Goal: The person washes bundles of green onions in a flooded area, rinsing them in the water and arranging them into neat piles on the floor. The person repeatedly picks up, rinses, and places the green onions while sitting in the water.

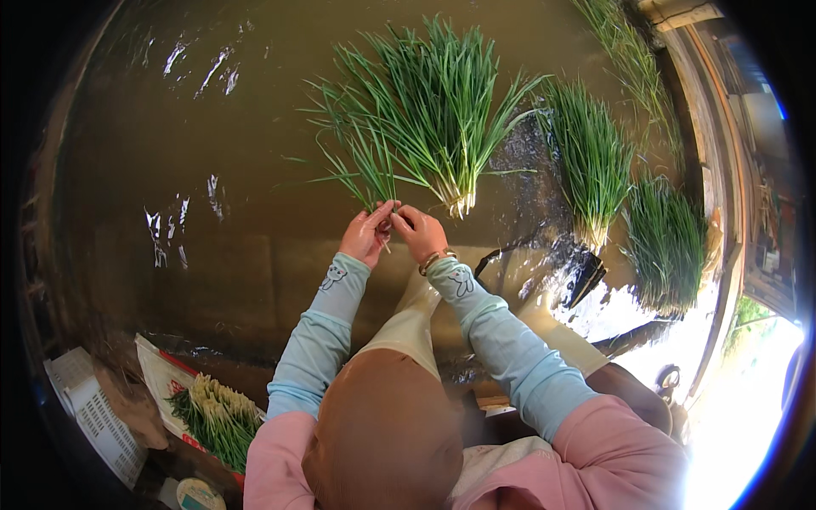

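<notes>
My left hand (pixel 365 236) holds a small bunch of green chives (pixel 375 167) by its lower stems, just above murky brown water. The leaves fan up and to the left, and a pale stem end pokes out below my fingers. My right hand (pixel 419 233) meets it from the right, thumb and fingertips pinched on the same stems; the exact grip is partly hidden. Right beyond my hands lies a large bundle of chives (pixel 440 121), its white bases pointing towards me.
Two more chive bundles (pixel 590 153) (pixel 663 245) lie at right, near a wooden edge (pixel 704 146). Loose grass-like leaves (pixel 631 64) float at upper right. At lower left are a white plastic crate (pixel 95 408) and a white-and-red container (pixel 156 370) with stacked chives (pixel 220 414). My boots (pixel 405 328) stand in the water.
</notes>
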